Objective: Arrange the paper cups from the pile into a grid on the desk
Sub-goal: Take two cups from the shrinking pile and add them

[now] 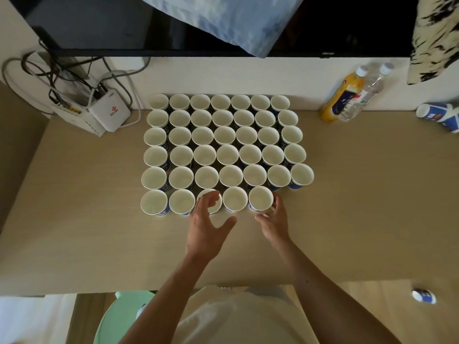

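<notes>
Beige wooden desk (pixel 99 219) is bearing a grid of white-and-blue paper cups (pixel 226 155) just beyond the hands. Right hand (pixel 274 220) is gripping the nearest end cup (pixel 260 199); left hand (pixel 207 229) is hovering, fingers spread wide.

A: How is the light sitting?
B: Soft, rather dim, falling evenly; the cups (pixel 227 155) are casting only faint shadows on the desk (pixel 360 194).
A: And sharpness?
B: The centre is looking fairly crisp; the left hand (pixel 206 229) is blurring slightly, the desk's edges are bowing, and the bottom-left corner is washing out white.
</notes>
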`<state>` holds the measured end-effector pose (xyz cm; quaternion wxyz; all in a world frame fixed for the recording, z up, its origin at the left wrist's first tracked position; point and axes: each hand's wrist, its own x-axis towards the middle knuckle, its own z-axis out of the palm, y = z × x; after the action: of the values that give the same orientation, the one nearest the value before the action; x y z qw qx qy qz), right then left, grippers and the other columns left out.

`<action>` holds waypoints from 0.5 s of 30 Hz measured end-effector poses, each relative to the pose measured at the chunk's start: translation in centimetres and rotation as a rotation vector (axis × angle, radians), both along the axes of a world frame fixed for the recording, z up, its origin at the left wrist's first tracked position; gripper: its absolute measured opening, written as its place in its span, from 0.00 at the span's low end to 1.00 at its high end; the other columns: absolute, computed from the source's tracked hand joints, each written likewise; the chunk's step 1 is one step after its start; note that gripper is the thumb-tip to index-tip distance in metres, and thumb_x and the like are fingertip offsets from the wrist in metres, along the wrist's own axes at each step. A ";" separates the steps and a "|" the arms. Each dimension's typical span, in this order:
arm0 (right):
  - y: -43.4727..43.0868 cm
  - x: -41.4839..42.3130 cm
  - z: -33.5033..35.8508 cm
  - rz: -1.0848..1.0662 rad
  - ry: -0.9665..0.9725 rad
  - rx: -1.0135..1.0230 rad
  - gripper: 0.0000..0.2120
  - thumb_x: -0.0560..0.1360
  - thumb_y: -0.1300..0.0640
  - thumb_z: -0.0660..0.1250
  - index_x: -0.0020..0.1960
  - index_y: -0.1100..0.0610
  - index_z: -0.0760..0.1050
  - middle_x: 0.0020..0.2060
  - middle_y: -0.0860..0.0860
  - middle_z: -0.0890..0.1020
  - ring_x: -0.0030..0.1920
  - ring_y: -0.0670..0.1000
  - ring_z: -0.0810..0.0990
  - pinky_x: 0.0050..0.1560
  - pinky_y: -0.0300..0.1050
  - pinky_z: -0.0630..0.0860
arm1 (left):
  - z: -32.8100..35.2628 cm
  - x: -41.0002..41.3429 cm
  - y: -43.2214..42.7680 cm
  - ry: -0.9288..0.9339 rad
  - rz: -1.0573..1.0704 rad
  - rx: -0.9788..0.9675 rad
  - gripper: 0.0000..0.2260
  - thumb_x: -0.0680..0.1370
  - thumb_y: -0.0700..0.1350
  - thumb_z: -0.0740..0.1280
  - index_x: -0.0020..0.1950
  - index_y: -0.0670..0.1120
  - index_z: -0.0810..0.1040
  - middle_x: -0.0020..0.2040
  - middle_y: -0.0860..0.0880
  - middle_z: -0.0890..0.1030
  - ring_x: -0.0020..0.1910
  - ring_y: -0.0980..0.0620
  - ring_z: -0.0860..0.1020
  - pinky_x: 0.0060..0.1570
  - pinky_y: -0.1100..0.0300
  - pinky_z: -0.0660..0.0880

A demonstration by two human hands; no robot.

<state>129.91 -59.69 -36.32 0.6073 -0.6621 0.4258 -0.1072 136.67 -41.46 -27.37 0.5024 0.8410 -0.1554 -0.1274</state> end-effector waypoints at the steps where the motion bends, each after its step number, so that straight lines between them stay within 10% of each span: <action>1: -0.1 -0.4 0.2 -0.016 0.010 0.004 0.34 0.67 0.73 0.70 0.69 0.52 0.70 0.61 0.46 0.80 0.63 0.47 0.78 0.56 0.46 0.79 | 0.1 -0.1 -0.3 0.003 -0.006 -0.002 0.29 0.68 0.47 0.79 0.66 0.50 0.73 0.59 0.55 0.79 0.59 0.54 0.77 0.57 0.59 0.74; 15: -7.7 -8.5 7.2 -0.436 -0.153 -0.054 0.30 0.74 0.70 0.71 0.73 0.59 0.66 0.62 0.57 0.77 0.63 0.55 0.78 0.61 0.45 0.74 | 3.6 -5.2 -11.8 0.065 -0.219 -0.080 0.22 0.71 0.46 0.78 0.62 0.52 0.75 0.55 0.57 0.80 0.55 0.56 0.78 0.56 0.56 0.76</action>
<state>121.39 -67.42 -29.08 0.5822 -0.5603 0.5086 -0.2973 131.48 -53.30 -23.81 0.5232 0.7938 -0.2349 -0.2023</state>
